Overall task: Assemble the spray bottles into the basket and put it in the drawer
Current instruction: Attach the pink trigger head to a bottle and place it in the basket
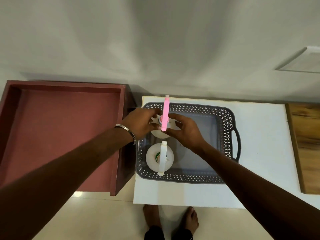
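A grey perforated basket (225, 122) stands on a white table (259, 153). Inside it, at the near left, a white spray bottle with a white trigger head (162, 157) stands upright. Behind it stands a second white bottle (160, 134) topped by a pink trigger head (165, 115). My left hand (140, 122) grips this bottle's shoulder from the left. My right hand (185, 130) holds it from the right, fingers curled round it near the neck. An open dark-red drawer (60, 135) lies to the left of the table.
A wooden board (306, 144) lies at the table's right side. The basket's right half holds nothing and has a handle (237, 144) facing right. My bare feet (171, 217) stand on the tiled floor below the table's front edge. A grey wall rises behind.
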{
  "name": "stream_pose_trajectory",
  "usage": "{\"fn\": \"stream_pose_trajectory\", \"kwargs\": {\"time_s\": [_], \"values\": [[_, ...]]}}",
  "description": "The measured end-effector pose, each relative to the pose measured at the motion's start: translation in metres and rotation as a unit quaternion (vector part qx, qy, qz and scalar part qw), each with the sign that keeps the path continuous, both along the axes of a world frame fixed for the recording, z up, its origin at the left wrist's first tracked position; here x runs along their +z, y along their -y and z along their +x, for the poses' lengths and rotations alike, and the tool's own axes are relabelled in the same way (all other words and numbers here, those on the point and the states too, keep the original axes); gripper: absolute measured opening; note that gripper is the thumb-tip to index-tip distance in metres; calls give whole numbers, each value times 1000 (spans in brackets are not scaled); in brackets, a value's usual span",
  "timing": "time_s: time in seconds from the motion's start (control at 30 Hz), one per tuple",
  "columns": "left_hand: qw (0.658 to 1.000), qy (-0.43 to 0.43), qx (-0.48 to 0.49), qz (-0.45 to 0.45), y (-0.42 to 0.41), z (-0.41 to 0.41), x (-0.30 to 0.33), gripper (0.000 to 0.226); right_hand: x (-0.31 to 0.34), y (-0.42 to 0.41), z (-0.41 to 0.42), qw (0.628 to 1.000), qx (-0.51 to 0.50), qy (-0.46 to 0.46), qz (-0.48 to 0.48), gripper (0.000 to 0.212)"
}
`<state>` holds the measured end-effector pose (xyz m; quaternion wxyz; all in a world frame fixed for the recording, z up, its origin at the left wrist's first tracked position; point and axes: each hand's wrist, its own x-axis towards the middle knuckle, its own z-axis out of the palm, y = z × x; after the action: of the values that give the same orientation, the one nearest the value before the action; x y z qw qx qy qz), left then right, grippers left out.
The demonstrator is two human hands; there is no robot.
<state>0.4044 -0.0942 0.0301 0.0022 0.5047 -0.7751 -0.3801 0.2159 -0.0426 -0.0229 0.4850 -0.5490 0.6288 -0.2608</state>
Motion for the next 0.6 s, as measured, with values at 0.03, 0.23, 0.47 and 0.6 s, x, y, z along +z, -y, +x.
{"fn": "stream_pose_trajectory", "kwargs": {"time_s": [0.03,0.23,0.47,0.6], "values": [[1000,-2,4,-4,1,1,0,46,1,2,1,1000,-1,5,1,53],[1000,5,1,-25,8,4,0,45,2,11,6,1000,9,17,-4,56],[999,-10,21,-38,3,10,-8,53,-1,7,13,999,10,4,-31,53],[999,-14,21,-44,1,11,-12,53,-3,7,15,1000,7,3,-27,54]]}}
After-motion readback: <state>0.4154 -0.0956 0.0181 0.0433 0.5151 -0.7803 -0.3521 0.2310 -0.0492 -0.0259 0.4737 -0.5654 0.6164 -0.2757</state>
